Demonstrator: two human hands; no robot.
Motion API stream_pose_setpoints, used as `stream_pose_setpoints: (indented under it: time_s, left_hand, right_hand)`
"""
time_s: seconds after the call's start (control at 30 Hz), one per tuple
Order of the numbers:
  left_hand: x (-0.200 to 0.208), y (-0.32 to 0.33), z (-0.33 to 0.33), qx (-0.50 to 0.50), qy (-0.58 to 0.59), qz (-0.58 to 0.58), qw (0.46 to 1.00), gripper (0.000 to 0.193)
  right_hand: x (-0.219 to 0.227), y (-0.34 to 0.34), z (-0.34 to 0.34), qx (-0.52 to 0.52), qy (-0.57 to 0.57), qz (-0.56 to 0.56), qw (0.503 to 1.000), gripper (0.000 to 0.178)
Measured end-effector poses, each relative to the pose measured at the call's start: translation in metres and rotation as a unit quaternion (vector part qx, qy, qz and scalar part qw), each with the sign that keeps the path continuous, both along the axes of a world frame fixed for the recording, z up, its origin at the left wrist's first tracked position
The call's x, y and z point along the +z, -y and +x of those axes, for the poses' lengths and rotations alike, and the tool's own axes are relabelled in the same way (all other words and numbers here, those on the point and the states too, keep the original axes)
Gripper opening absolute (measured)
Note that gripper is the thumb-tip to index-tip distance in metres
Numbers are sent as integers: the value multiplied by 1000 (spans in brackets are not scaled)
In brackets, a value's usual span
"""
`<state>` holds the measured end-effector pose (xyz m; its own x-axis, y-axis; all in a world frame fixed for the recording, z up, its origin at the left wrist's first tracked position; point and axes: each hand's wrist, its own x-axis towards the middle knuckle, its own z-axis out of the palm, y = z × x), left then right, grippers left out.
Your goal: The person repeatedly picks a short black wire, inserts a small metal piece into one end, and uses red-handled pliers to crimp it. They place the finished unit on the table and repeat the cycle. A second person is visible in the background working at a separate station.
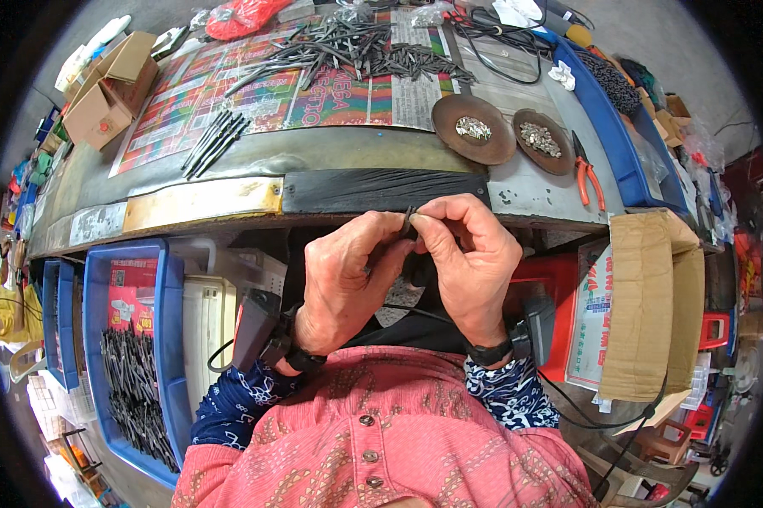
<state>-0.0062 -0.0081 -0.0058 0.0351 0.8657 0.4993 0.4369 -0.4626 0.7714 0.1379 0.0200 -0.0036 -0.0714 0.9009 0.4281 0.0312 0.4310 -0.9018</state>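
While the left hand point(356, 267) and right hand point(473, 254) pinch a small, dark, slender piece point(409, 217), uneven pressure could make it slip.

The small dark piece point(409, 222) pinched where the two hands meet is mostly covered by the fingers point(436, 222), so its full shape cannot be told. The silvery bits point(473, 128) in the brown dishes point(447, 117) are too small to make out singly. Within the pile of dark strips point(348, 51), many lengths lie hidden under others. The lower edge cuts off the pink shirt point(373, 423), and the clutter at the far left rim is blurred.
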Motion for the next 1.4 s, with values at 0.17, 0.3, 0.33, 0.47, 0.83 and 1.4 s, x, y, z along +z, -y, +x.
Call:
stream_pose_setpoints:
  time_s: [0.17, 0.3, 0.33, 0.47, 0.83, 1.4]
  left_hand:
    - [1, -2, -7, -71, 68, -64, 993, 20]
    - [1, -1, -7, -66, 42, -67, 995, 22]
    - [1, -1, -6, -58, 28, -51, 997, 23]
    - [3, -7, 1, -9, -4, 59, 998, 24]
    - [7, -16, 12, 29, -50, 103, 993, 20]
    - [-1, -22, -2, 7, 48, -23, 999, 18]
  right_hand:
    - [1, -8, 7, 135, -168, -139, 967, 13]
    - [3, -12, 14, 170, -134, -160, 963, 12]
    - [4, -12, 15, 174, -106, -161, 966, 12]
    - [4, -11, 16, 175, -121, -126, 969, 10]
    - [0, -15, 21, 104, -48, -93, 989, 10]
    - [-4, -109, 117, -274, 485, 191, 808, 23]
